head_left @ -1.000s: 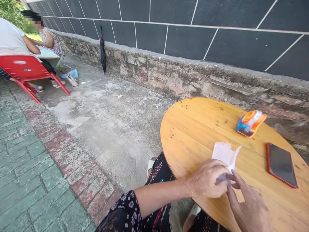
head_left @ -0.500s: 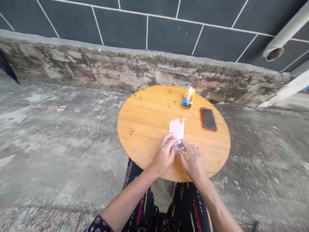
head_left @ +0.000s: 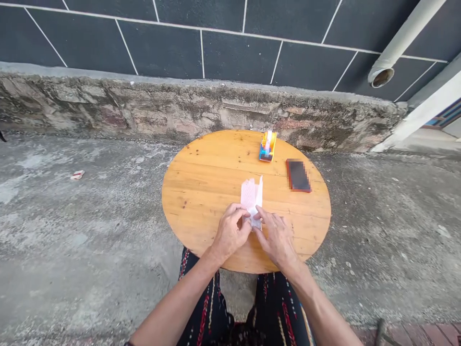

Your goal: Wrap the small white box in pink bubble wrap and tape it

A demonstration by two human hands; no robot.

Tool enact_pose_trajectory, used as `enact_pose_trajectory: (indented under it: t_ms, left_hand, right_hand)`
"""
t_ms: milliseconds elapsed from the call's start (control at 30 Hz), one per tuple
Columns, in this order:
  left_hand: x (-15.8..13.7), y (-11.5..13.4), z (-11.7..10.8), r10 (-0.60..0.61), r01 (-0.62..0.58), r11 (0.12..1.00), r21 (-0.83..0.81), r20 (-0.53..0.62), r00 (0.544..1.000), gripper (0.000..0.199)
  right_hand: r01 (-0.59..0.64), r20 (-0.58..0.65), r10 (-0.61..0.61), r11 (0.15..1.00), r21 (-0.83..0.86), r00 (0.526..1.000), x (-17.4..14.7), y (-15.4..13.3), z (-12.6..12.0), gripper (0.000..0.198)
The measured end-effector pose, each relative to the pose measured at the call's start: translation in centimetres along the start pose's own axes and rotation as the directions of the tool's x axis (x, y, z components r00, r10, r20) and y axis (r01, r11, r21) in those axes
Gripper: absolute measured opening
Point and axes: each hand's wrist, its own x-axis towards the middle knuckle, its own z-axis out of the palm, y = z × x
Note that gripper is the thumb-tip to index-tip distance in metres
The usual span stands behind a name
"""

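A folded piece of thin white and pinkish paper (head_left: 249, 191) lies on the round wooden table, with a narrow strip of it sticking up along its right side. My left hand (head_left: 232, 229) pinches the paper's near left edge, thumb and forefinger curled together. From the right, my right hand (head_left: 276, 236) grips the near right part, with thumb and fingertips on the paper. Its lower end is partly hidden by my fingers.
On the round wooden table (head_left: 201, 178) stand a yellow and blue tape dispenser (head_left: 267, 146) at the back and a dark phone-like object with a red edge (head_left: 298, 176) at the right. A stone wall base (head_left: 162, 110) runs behind. My legs are under the near edge.
The camera view has shifted, so the table and everything on it appear further left. Both hands stay at the paper, with small finger movements; its right strip stands out more from the rest.
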Motion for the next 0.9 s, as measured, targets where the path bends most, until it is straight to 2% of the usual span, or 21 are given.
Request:
enact_pose_trajectory:
  t_ms: [133, 333, 467, 600, 733, 800, 900]
  left_hand:
    - [0.3, 0.9, 0.2, -0.070, 0.068, 0.992, 0.103, 0.016, 0.997, 0.001]
    - [0.8, 1.7, 1.2, -0.189, 0.184, 0.954, 0.236, -0.002, 0.982, 0.007]
    - [0.5, 1.8, 1.7, -0.210, 0.212, 0.952, 0.221, -0.034, 0.977, 0.007]
    - [0.1, 1.8, 2.1, -0.195, 0.205, 0.964, 0.169, -0.074, 0.978, 0.009]
    - [-0.1, 1.8, 2.4, -0.184, 0.200, 0.966, 0.164, -0.107, 0.977, 0.013]
    - [-0.1, 1.8, 2.5, -0.182, 0.199, 0.966, 0.164, -0.112, 0.977, 0.013]
    - [-0.2, 1.7, 2.5, -0.182, 0.198, 0.967, 0.163, -0.107, 0.977, 0.013]
  right_hand:
    - [-0.007, 0.010, 0.007, 0.997, 0.080, 1.000, -0.1, 0.4, 0.3, 0.059]
    - [0.029, 0.018, -0.033, 0.985, 0.169, 0.999, 0.1, 1.1, 0.5, 0.072]
    - [0.052, -0.005, -0.052, 0.983, 0.174, 0.999, -0.3, 1.3, 0.7, 0.075]
    - [0.093, 0.001, -0.096, 0.967, 0.238, 0.995, -0.9, 2.0, -0.3, 0.064]
    - [0.107, -0.039, -0.102, 0.979, 0.176, 0.994, 0.6, 3.6, -2.2, 0.029]
    - [0.116, 0.022, -0.120, 0.985, 0.127, 0.993, 2.1, 4.2, -3.0, 0.027]
    - [0.167, 0.178, -0.166, 0.986, 0.009, 0.970, 4.5, 4.4, -3.7, 0.030]
